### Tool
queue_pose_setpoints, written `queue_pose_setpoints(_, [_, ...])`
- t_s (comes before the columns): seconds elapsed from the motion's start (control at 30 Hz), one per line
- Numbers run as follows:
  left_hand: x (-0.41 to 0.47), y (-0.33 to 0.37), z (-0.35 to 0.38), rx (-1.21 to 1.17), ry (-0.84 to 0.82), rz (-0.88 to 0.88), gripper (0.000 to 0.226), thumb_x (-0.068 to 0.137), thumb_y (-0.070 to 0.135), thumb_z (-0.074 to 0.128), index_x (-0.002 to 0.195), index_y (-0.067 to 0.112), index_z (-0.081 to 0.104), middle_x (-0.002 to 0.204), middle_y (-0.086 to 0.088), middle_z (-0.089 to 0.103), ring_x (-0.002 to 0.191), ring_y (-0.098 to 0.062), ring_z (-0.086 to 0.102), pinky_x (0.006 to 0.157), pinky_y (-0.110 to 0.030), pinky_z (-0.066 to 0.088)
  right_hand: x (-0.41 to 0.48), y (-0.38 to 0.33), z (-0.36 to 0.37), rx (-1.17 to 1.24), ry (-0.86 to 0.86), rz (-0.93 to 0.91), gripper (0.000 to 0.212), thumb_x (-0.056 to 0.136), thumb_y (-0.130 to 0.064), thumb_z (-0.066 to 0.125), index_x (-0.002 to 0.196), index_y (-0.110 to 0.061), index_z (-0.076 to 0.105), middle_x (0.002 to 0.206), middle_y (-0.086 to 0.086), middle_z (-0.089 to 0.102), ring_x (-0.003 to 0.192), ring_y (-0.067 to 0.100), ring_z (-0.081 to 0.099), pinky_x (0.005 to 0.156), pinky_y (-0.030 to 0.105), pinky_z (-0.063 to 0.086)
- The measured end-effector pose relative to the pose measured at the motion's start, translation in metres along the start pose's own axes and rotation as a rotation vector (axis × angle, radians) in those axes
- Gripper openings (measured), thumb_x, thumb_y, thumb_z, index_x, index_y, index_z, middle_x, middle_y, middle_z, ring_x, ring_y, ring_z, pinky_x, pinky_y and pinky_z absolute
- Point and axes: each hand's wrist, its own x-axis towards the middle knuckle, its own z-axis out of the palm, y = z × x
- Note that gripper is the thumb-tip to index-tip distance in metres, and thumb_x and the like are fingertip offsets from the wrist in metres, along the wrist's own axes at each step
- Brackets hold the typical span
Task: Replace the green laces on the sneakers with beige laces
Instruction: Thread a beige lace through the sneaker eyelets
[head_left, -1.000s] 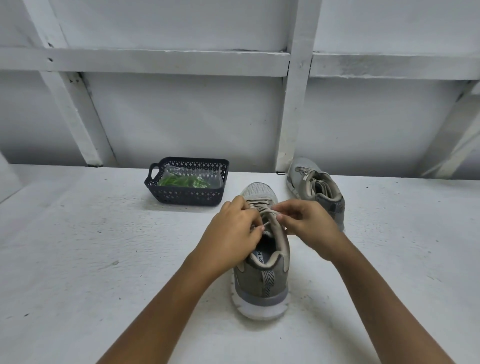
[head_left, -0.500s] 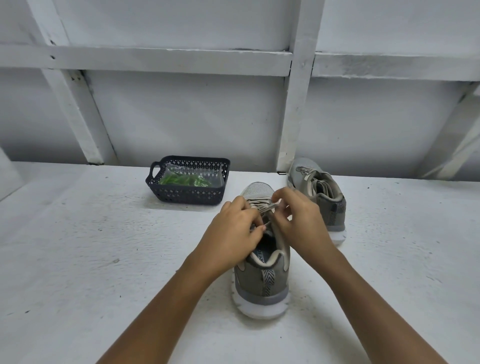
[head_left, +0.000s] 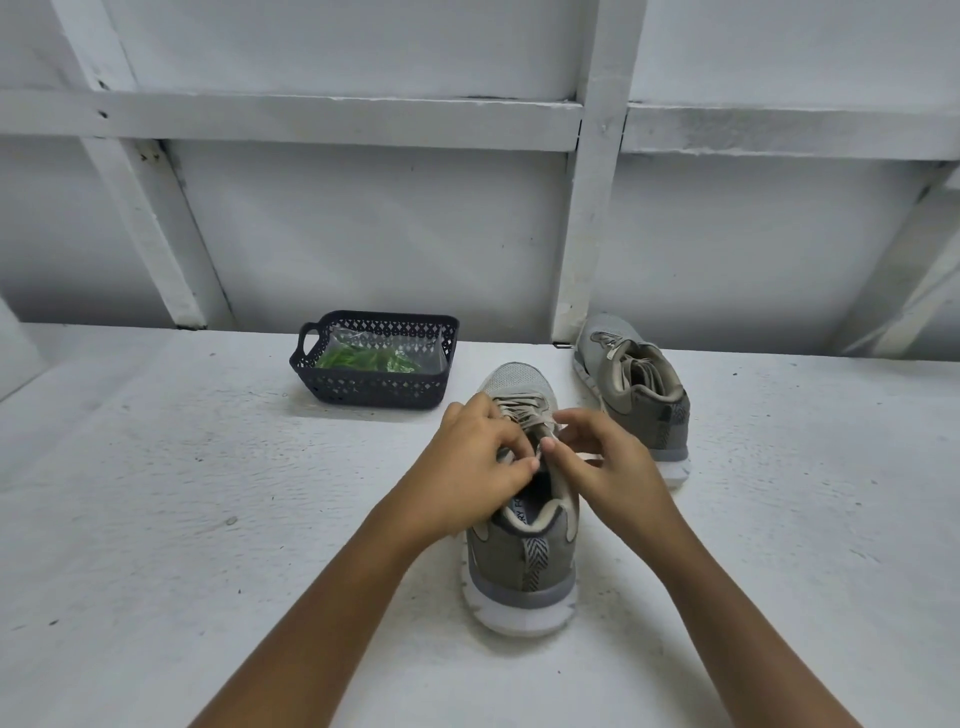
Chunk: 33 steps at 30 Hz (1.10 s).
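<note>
Left hand (head_left: 467, 470) and right hand (head_left: 615, 470) pinch flat beige laces (head_left: 522, 407) on sneaker (head_left: 519, 564)

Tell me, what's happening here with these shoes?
A person is threading a beige lace through the near sneaker on the white table. Both the left hand and right hand pinch the lace by the top eyelets. The other sneaker, behind it, already has beige laces. The green laces lie bagged in the dark basket.
</note>
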Motion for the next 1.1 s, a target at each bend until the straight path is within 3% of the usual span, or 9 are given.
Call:
queue_pose_setpoints(0.1, [-0.002, 0.003, -0.007, -0.099, -0.069, -0.032, 0.017, 0.085, 0.028, 0.067, 0.07, 0.032, 0.061, 0.084, 0.013, 0.04, 0.094, -0.006, 0.037, 0.073, -0.01, 0.029, -0.001, 0.0, 0.002, 0.009, 0.017, 0.016, 0.021, 0.084, -0.02, 0.069, 0.102, -0.025, 0.06, 0.092, -0.001, 0.065, 0.088, 0.008, 0.062, 0.071, 0.012, 0.047])
queue_pose_setpoints(0.2, [-0.005, 0.004, -0.012, -0.121, -0.103, -0.036, 0.021, 0.084, 0.029, 0.068, 0.066, 0.038, 0.06, 0.085, 0.013, 0.041, 0.095, -0.007, 0.038, 0.076, -0.011, 0.029, -0.003, -0.001, 0.001, 0.047, 0.026, 0.036, 0.019, 0.084, -0.021, 0.069, 0.099, -0.025, 0.059, 0.094, 0.0, 0.066, 0.088, 0.007, 0.062, 0.068, 0.008, 0.045])
queue_pose_setpoints(0.33, [-0.007, 0.004, -0.014, 0.039, -0.129, -0.006, 0.01, 0.088, 0.034, 0.062, 0.079, 0.039, 0.066, 0.091, 0.012, 0.034, 0.099, -0.01, 0.031, 0.091, -0.024, 0.031, -0.003, -0.001, 0.0, 0.065, 0.033, 0.048, 0.017, 0.084, -0.021, 0.069, 0.099, -0.023, 0.06, 0.096, 0.002, 0.067, 0.088, 0.007, 0.062, 0.068, 0.007, 0.045])
queue_pose_setpoints(0.4, [-0.007, 0.004, -0.017, 0.149, -0.134, -0.022, 0.013, 0.09, 0.031, 0.057, 0.087, 0.038, 0.068, 0.097, 0.007, 0.03, 0.102, -0.014, 0.03, 0.091, -0.026, 0.031, -0.004, -0.002, 0.0, 0.064, 0.033, 0.052, 0.017, 0.084, -0.022, 0.068, 0.1, -0.022, 0.061, 0.096, 0.002, 0.067, 0.088, 0.006, 0.061, 0.068, 0.006, 0.045])
queue_pose_setpoints(0.53, [-0.006, 0.003, -0.023, 0.232, -0.192, -0.1, 0.01, 0.087, 0.03, 0.063, 0.097, 0.032, 0.065, 0.098, 0.004, 0.036, 0.095, -0.015, 0.045, 0.077, -0.023, 0.034, -0.005, -0.002, -0.001, 0.059, 0.028, 0.057, 0.019, 0.084, -0.023, 0.068, 0.101, -0.023, 0.061, 0.096, 0.001, 0.066, 0.09, 0.005, 0.061, 0.069, 0.007, 0.045])
queue_pose_setpoints(0.67, [-0.009, 0.007, -0.024, 0.29, -0.168, -0.071, 0.009, 0.086, 0.018, 0.056, 0.092, 0.025, 0.057, 0.081, 0.004, 0.053, 0.08, -0.02, 0.058, 0.066, -0.029, 0.042, -0.005, -0.004, 0.0, 0.072, 0.017, 0.067, 0.018, 0.085, -0.023, 0.068, 0.101, -0.023, 0.06, 0.093, -0.001, 0.066, 0.087, 0.002, 0.06, 0.069, 0.006, 0.044])
queue_pose_setpoints(0.87, [-0.015, 0.014, -0.035, 0.197, -0.028, -0.104, 0.012, 0.085, 0.016, 0.053, 0.091, 0.024, 0.046, 0.076, 0.004, 0.058, 0.066, -0.014, 0.055, 0.059, -0.031, 0.041, -0.004, -0.007, -0.003, 0.065, -0.002, 0.074, 0.02, 0.084, -0.023, 0.069, 0.103, -0.023, 0.061, 0.088, -0.003, 0.065, 0.082, -0.001, 0.059, 0.067, 0.005, 0.042])
queue_pose_setpoints(1.0, [-0.016, 0.011, -0.059, 0.187, 0.026, -0.137, 0.005, 0.088, 0.021, 0.053, 0.087, 0.022, 0.058, 0.074, 0.007, 0.059, 0.059, -0.008, 0.053, 0.053, -0.024, 0.039, -0.003, -0.008, -0.005, 0.024, -0.018, 0.075, 0.021, 0.084, -0.025, 0.069, 0.103, -0.026, 0.06, 0.088, -0.003, 0.066, 0.084, 0.002, 0.06, 0.068, 0.004, 0.042])
queue_pose_setpoints(1.1, [-0.015, 0.007, -0.078, -0.147, 0.015, -0.113, 0.008, 0.089, 0.017, 0.061, 0.081, 0.019, 0.063, 0.061, 0.007, 0.062, 0.059, -0.01, 0.057, 0.059, -0.027, 0.045, -0.002, -0.012, -0.006, -0.001, -0.021, 0.08, 0.021, 0.083, -0.024, 0.07, 0.1, -0.028, 0.06, 0.087, -0.003, 0.066, 0.082, 0.0, 0.06, 0.068, 0.005, 0.042])
